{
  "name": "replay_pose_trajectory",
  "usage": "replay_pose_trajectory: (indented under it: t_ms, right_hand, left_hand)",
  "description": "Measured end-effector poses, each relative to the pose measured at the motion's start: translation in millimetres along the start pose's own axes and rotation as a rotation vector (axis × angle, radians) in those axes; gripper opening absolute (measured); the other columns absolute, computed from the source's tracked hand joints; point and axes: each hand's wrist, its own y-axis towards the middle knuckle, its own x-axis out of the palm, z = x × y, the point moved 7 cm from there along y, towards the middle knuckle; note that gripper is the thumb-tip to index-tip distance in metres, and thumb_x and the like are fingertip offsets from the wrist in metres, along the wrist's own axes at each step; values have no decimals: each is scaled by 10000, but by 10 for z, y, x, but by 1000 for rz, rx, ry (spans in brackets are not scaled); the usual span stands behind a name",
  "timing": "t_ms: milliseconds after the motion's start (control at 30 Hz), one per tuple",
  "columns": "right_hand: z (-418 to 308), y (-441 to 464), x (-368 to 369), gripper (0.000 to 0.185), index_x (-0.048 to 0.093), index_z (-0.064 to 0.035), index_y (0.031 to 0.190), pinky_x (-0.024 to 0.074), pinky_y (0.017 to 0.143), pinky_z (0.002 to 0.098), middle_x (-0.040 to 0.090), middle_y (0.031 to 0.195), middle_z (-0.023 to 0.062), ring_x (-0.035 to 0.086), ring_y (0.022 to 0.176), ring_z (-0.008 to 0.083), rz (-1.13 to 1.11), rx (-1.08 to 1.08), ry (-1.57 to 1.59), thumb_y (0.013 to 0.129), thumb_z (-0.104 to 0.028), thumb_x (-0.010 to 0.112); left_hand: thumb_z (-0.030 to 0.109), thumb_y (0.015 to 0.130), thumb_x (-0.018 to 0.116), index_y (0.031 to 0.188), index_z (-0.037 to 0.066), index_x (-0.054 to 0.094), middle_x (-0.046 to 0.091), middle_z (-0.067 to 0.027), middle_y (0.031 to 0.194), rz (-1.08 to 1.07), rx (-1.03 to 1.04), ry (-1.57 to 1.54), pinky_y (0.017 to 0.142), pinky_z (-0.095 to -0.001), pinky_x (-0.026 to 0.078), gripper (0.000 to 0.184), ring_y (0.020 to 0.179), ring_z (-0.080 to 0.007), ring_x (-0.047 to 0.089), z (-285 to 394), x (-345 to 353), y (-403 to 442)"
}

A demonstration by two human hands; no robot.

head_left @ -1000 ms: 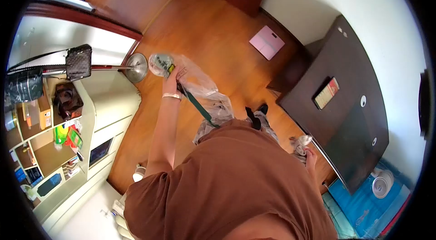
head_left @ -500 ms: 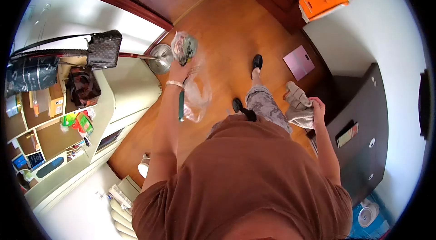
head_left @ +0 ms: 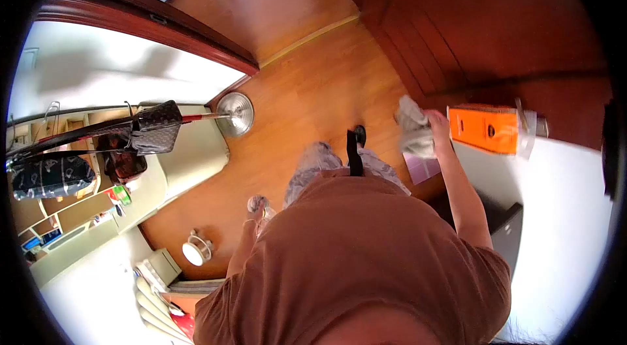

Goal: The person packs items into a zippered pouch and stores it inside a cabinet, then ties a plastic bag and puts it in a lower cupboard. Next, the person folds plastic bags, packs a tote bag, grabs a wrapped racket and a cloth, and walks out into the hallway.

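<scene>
My right hand (head_left: 437, 124) is closed on a light grey-beige cloth (head_left: 416, 128), held out to the right beside an orange package (head_left: 483, 129) that hangs at the wooden door. Low at my left side, my left hand (head_left: 257, 219) is partly hidden by my arm and shirt. It holds a clear plastic bag (head_left: 258, 204) with something bundled inside; only a small part of the bag shows. The fingers of this hand are hard to make out.
A coat stand's round metal base (head_left: 235, 114) is on the floor at left, with a dark handbag (head_left: 157, 127) hanging from its pole. Cream shelving (head_left: 189, 156) stands behind. A white stool (head_left: 196, 248) is lower left, a pink scale (head_left: 421, 167) right, a dark desk (head_left: 506, 234) lower right.
The view has moved towards the doorway and door. My left hand has dropped back to my side with the bag. My right hand has risen forward with the cloth, near the orange package.
</scene>
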Motion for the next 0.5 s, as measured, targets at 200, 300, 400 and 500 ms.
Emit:
replay_pose_trajectory:
  t_ms: [200, 300, 400, 500]
  right_hand:
    - [-1307, 1451, 1503, 169, 669, -34, 914, 443, 780, 254, 647, 882, 11, 570, 842, 112, -249, -73, -101, 861, -106, 526]
    - [-1571, 2180, 2084, 188, 677, -46, 918, 457, 764, 269, 653, 877, 25, 584, 826, 126, -308, -177, -250, 864, -144, 526]
    - [-1790, 2787, 2472, 209, 686, -39, 903, 463, 757, 286, 661, 868, 39, 588, 818, 137, -258, -281, -373, 852, -185, 546]
    - [-1352, 3386, 2420, 208, 702, -46, 856, 467, 760, 312, 658, 850, 41, 576, 816, 136, -196, -172, -440, 823, -196, 562]
  left_hand:
    - [743, 743, 596, 1311, 49, 544, 621, -158, 1172, 25, -184, -648, 819, -374, 498, 899, 995, -242, 609, 685, 309, 141]
    - [805, 684, 583, 1221, -62, 571, 654, -158, 1086, 111, -79, -843, 739, -332, 513, 1020, 920, -252, 636, 1027, 205, 473]
    - [848, 652, 559, 1204, -84, 581, 653, -174, 1093, 75, -166, -710, 771, -319, 504, 1084, 961, -261, 629, 1483, -127, 994]
    - [867, 661, 513, 1256, -24, 572, 609, -222, 1198, -60, -359, -138, 926, -347, 458, 1073, 1131, -288, 576, 2157, -593, 1420]
